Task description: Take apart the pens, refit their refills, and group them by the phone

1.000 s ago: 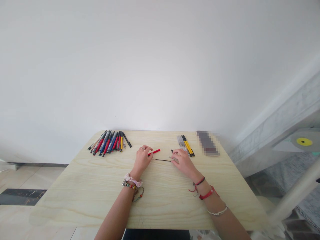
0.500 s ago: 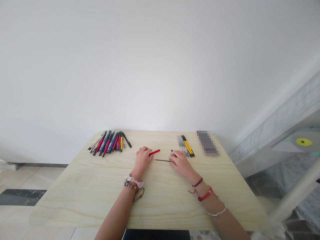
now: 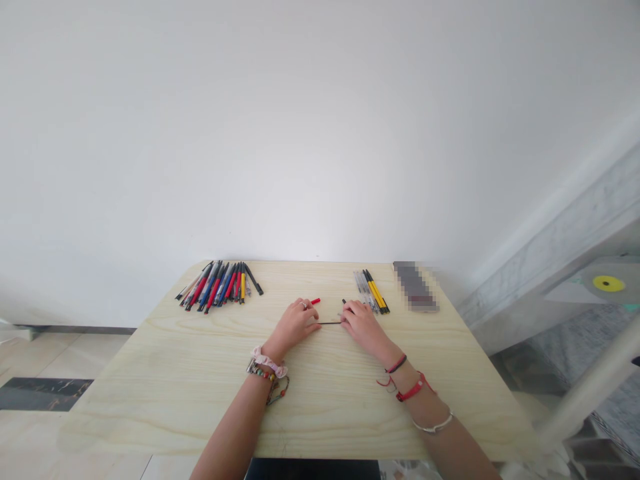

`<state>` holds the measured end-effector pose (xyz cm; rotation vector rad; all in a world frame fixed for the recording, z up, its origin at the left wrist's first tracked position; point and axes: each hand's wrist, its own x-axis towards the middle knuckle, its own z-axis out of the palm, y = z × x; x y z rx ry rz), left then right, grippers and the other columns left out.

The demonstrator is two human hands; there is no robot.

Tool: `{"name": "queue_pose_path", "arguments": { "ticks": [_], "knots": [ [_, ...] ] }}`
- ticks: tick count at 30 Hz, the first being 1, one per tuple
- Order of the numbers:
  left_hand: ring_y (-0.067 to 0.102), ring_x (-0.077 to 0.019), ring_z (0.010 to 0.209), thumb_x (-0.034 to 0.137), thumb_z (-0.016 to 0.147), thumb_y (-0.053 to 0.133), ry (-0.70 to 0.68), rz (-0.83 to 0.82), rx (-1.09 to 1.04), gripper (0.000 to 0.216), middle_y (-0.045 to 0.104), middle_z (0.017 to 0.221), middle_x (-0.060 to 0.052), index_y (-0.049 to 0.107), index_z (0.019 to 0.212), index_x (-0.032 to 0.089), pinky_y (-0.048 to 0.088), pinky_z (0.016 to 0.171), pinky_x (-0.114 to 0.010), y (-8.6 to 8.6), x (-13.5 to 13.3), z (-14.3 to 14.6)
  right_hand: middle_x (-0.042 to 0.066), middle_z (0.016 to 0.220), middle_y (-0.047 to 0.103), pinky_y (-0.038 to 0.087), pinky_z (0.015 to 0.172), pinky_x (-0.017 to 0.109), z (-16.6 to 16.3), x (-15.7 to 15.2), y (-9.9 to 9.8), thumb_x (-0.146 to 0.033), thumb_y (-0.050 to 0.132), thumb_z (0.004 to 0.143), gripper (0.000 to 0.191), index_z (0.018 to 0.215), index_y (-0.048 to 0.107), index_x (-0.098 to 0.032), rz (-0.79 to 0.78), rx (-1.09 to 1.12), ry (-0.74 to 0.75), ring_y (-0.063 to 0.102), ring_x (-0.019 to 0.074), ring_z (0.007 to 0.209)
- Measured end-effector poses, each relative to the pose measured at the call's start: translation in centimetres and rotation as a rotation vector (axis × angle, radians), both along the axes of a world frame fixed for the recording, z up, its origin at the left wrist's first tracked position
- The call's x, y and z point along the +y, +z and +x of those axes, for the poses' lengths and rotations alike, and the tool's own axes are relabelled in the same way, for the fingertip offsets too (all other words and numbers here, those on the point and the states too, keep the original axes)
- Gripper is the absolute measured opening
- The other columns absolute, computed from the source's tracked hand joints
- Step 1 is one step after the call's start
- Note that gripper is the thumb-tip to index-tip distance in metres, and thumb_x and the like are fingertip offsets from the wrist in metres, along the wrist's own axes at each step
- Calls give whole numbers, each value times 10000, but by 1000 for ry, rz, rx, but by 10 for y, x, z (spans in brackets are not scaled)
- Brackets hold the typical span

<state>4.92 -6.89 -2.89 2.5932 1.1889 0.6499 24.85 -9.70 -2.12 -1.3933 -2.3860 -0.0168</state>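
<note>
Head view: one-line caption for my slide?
Left hand, holding a red pen, and right hand meet at a thin black rod on the wooden table.

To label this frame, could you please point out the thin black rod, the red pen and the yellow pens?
thin black rod (image 3: 330,323): head view, middle of its visible stretch.
red pen (image 3: 315,301): head view, end showing past the left hand (image 3: 295,325).
yellow pens (image 3: 376,292): head view, mid-barrel.

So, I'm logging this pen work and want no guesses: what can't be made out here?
Head view only.
red pen: mostly under the left hand, only its tip shows.
thin black rod: ends covered by left hand and right hand.
dark object, far right: pixelated.
pen pile: too small to count.
</note>
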Motion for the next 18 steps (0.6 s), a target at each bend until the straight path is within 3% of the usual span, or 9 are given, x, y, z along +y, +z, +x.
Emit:
{"name": "queue_pose_path", "arguments": {
  "ticks": [11,18],
  "knots": [
    [470,-172,797,174,762,476,61,24,172,68,544,823,-64,534,744,144,400,711,-300,-2,-2,8,39,800,542,326,670,303,5,4,-2,-137,510,751,65,703,544,-166,50,85,-32,473,165,768],
    [483,-163,720,214,809,424,177,70,107,130,563,692,-35,529,765,152,382,662,-287,-3,7,-1,38,793,540,335,683,314,12,6,0,-134,529,731,51,712,559,-172,100,139,-131,473,176,768]
  ]
}}
